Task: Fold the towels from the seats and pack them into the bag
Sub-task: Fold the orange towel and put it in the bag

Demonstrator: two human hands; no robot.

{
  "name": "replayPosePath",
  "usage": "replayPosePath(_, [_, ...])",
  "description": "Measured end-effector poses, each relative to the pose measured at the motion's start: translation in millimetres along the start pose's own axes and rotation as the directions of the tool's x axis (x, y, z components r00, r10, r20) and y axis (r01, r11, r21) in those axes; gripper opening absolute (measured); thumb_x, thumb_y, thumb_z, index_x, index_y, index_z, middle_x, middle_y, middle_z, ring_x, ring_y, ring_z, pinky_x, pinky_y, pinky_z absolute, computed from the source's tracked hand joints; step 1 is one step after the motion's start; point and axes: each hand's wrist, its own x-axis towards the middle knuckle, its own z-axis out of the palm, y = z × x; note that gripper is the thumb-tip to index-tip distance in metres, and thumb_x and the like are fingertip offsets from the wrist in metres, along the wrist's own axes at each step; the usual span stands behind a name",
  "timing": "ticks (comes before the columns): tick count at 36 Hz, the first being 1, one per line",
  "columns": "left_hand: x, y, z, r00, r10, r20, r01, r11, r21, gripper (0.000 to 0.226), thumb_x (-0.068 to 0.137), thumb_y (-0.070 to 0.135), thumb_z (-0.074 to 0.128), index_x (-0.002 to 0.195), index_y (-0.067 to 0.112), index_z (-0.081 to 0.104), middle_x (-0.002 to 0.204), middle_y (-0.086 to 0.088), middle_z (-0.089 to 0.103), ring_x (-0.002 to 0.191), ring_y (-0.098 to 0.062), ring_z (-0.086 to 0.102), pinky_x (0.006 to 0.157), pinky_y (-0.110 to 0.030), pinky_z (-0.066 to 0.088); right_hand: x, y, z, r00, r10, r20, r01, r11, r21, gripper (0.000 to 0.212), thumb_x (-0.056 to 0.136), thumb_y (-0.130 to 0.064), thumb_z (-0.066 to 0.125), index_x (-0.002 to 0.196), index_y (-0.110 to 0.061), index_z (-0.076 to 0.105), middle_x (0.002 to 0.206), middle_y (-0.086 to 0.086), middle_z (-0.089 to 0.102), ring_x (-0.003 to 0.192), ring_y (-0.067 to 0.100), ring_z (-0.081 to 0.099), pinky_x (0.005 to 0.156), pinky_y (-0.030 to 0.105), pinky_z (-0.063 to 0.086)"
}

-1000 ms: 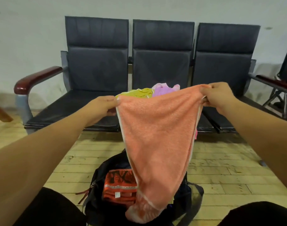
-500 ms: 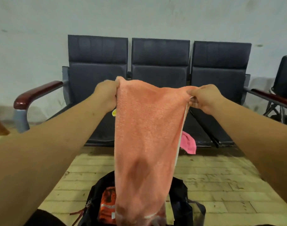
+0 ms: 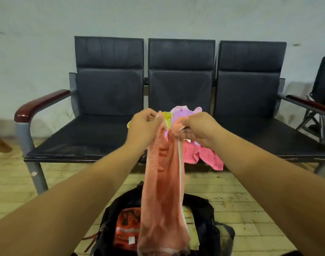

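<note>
A salmon-orange towel (image 3: pixel 162 196) hangs lengthwise in front of me, folded in half, its lower end over the open black bag (image 3: pixel 204 217) on the floor. My left hand (image 3: pixel 143 126) pinches one top corner and my right hand (image 3: pixel 196 129) pinches the other, the two hands close together. Inside the bag lies a folded orange towel (image 3: pixel 126 230) with a white tag. On the middle seat (image 3: pixel 180 100) behind my hands lie a yellow towel (image 3: pixel 167 117), a purple towel (image 3: pixel 183 114) and a pink towel (image 3: pixel 204 156) that droops over the seat's front edge.
A row of three dark seats (image 3: pixel 95 133) with red-brown armrests (image 3: pixel 38 106) stands against a pale wall. Another dark chair (image 3: pixel 322 85) is at the far right. The floor is yellowish tile (image 3: pixel 241 200). My knees show at the bottom corners.
My hands have come together, bringing the towel's two top corners close, so the spread towel now hangs narrow and doubled. The view has tipped down and the seat pile shows again.
</note>
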Motion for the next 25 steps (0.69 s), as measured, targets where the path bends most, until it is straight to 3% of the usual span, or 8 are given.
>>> replayPosePath(2, [-7.8,-0.9,7.0,0.998,0.047,0.046,-0.046,0.999,-0.018,0.018,0.092,0.029,0.064,0.082,0.015,0.07,0.076,-0.006,0.07,0.069,-0.017,0.064,0.069,-0.036,0.053,-1.6,1.2,9.5,0.999,-0.031,-0.011,0.031,0.998,-0.054,0.002,0.093,-0.001,0.059,0.092,-0.003,0.06,0.088,0.017,0.069,0.072,0.025,0.074,0.078,0.038,0.061])
replayPosePath(5, [-14.0,-4.5,13.6,0.993,0.093,0.071,-0.092,0.996,-0.021,0.014,0.092,0.026,0.065,0.086,0.014,0.07,0.079,-0.007,0.069,0.07,-0.016,0.062,0.067,-0.026,0.049,-0.3,4.9,13.0,0.989,-0.117,-0.094,0.093,0.968,-0.231,0.019,0.08,-0.025,0.074,0.084,-0.01,0.062,0.076,0.015,0.067,0.059,0.021,0.07,0.057,0.029,0.054])
replayPosePath(7, [-15.5,-6.3,15.4,0.988,0.119,0.097,-0.118,0.993,-0.021,0.013,0.093,0.028,0.065,0.086,0.018,0.071,0.076,0.001,0.069,0.071,-0.01,0.063,0.065,-0.02,0.048,-0.3,6.6,13.0,0.99,-0.118,-0.074,0.101,0.975,-0.198,0.017,0.086,-0.02,0.073,0.076,-0.008,0.066,0.068,0.015,0.066,0.056,0.017,0.061,0.057,0.027,0.05])
replayPosePath(11, [-16.5,-8.1,16.6,0.974,0.173,0.147,-0.172,0.985,-0.025,0.013,0.094,0.027,0.065,0.092,0.018,0.074,0.076,0.012,0.069,0.071,0.006,0.062,0.064,-0.006,0.046,4.4,9.8,11.2,0.993,-0.076,-0.085,0.067,0.992,-0.104,0.017,0.094,-0.013,0.064,0.105,-0.001,0.07,0.093,0.024,0.073,0.067,0.018,0.065,0.075,0.034,0.06])
replayPosePath(13, [-15.0,-8.9,16.1,0.971,0.177,0.164,-0.178,0.984,-0.006,0.015,0.097,0.025,0.06,0.095,0.019,0.074,0.078,0.015,0.067,0.073,0.01,0.06,0.065,-0.005,0.045,5.9,10.1,13.0,0.996,-0.052,-0.078,0.046,0.996,-0.081,0.021,0.097,-0.011,0.059,0.112,0.003,0.066,0.089,0.022,0.071,0.067,0.018,0.066,0.076,0.033,0.061])
replayPosePath(16, [-13.5,-11.5,12.9,0.962,0.182,0.201,-0.19,0.982,0.02,0.022,0.1,0.017,0.054,0.101,0.029,0.072,0.081,0.023,0.065,0.077,0.016,0.059,0.069,-0.003,0.045,-2.4,7.5,15.1,0.996,-0.073,-0.049,0.069,0.995,-0.07,0.018,0.097,-0.006,0.055,0.106,0.006,0.065,0.083,0.02,0.067,0.068,0.021,0.065,0.075,0.035,0.06])
replayPosePath(21, [-11.5,-13.1,8.2,0.97,0.175,0.171,-0.176,0.984,-0.012,0.008,0.093,0.017,0.066,0.096,0.024,0.066,0.073,0.006,0.067,0.061,0.003,0.062,0.057,-0.008,0.047,-14.0,9.5,17.0,0.982,-0.184,0.046,0.188,0.974,-0.125,0.025,0.099,-0.008,0.055,0.082,-0.003,0.072,0.071,0.011,0.069,0.066,0.018,0.064,0.076,0.032,0.06])
replayPosePath(25, [-11.4,-10.9,3.2,0.962,0.191,0.195,-0.184,0.982,-0.053,0.012,0.092,0.022,0.068,0.103,0.023,0.064,0.069,0.002,0.068,0.056,-0.006,0.066,0.058,-0.015,0.054,-18.5,5.8,17.8,0.974,-0.216,0.066,0.224,0.959,-0.176,0.025,0.1,-0.011,0.054,0.087,-0.003,0.073,0.076,0.012,0.07,0.065,0.015,0.065,0.075,0.031,0.059])
